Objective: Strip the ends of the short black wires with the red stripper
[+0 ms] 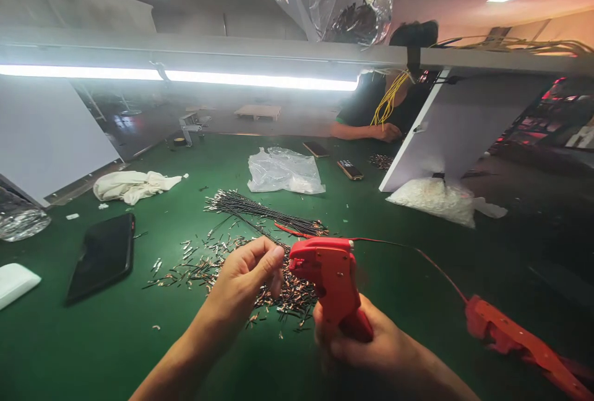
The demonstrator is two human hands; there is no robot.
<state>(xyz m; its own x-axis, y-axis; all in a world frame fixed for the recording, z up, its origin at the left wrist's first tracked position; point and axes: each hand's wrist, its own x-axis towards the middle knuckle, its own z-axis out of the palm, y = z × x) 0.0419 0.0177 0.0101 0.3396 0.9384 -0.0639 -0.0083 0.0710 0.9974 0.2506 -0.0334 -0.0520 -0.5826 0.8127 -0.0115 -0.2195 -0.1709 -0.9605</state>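
Note:
My right hand (pixel 371 342) grips the handles of a red crimping tool (pixel 331 274), held upright over the green table (pixel 69 351). My left hand (pixel 248 280) pinches something small right at the tool's head; the piece itself is too small to make out. Beneath both hands lies a scatter of small metal terminals (pixel 204 265). Just beyond them rests a bundle of thin black wires (pixel 260 209), and one red wire (pixel 399 245) runs off to the right.
A second red tool (pixel 520 336) lies at right. A black phone (pixel 103 255) and white cloth (pixel 132 185) are at left. Plastic bags (pixel 283 171) (pixel 434 198) sit farther back. Across the table a person's hand (pixel 387 132) holds yellow wires (pixel 390 101).

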